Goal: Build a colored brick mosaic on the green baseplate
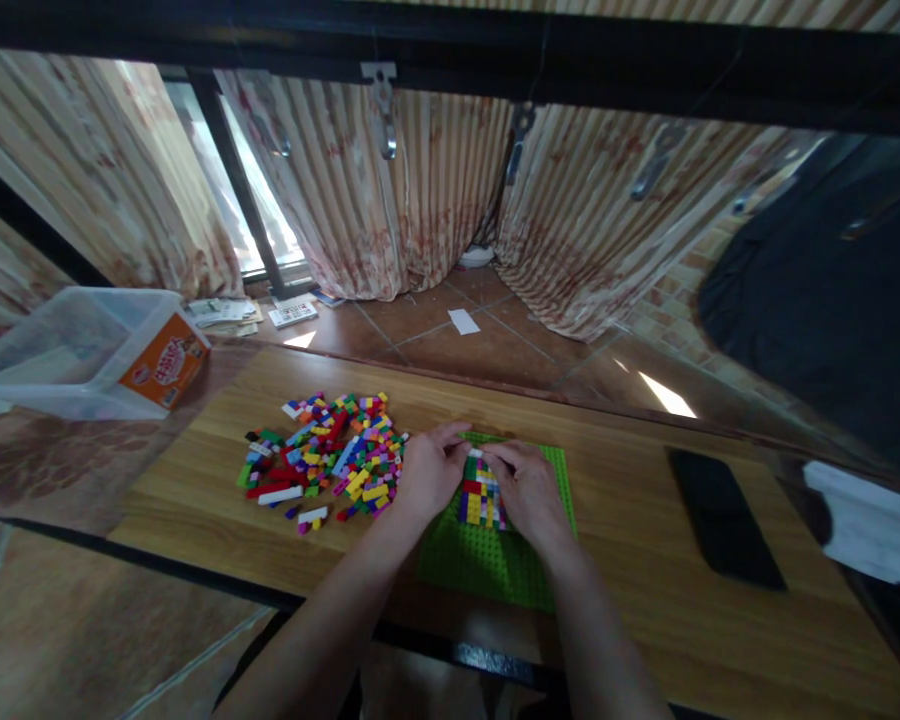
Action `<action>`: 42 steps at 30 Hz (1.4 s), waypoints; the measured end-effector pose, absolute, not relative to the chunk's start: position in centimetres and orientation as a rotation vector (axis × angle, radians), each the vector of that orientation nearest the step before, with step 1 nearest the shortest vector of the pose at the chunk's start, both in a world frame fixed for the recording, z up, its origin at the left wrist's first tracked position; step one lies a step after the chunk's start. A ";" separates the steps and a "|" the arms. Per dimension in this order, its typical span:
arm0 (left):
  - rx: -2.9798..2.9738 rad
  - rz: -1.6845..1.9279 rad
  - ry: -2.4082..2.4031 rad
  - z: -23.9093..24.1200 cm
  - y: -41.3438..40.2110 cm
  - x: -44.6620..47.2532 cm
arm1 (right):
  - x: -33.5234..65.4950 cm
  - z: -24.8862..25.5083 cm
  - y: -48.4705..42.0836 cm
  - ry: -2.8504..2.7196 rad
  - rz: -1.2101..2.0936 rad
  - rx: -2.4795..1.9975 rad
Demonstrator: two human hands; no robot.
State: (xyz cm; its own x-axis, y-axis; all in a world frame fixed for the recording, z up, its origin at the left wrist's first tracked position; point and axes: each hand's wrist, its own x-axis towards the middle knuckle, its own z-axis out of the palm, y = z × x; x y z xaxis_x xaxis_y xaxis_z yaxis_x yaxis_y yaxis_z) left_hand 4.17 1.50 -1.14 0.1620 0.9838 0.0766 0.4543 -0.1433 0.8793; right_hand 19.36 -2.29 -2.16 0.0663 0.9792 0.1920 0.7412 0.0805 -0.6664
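A green baseplate lies on the wooden table in front of me. On it stands a small block of stacked coloured bricks. My left hand rests at the block's left side, its fingers curled against it. My right hand covers the block's right side, with its fingertips pinched at the top edge of the block. Whether they hold a loose brick I cannot make out. A pile of loose coloured bricks lies just left of my left hand.
A clear plastic tub with an orange label stands at the far left. A black phone lies flat on the table to the right. Curtains and a tiled floor lie beyond the table. Dark cloth hangs at the right.
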 end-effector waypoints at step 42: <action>2.060 0.678 1.268 -0.6 -0.5 3.4 | 19.7 -3.6 -2.8 -1.850 0.284 -1.681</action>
State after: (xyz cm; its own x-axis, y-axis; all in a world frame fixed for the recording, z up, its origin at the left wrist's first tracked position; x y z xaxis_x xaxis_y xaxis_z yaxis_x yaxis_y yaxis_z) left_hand 3.41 -0.53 -0.64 0.4072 0.9075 0.1031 0.5897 -0.3474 0.7291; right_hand 19.69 -2.76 -3.59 -0.0021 0.9558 0.2941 0.8237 0.1684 -0.5414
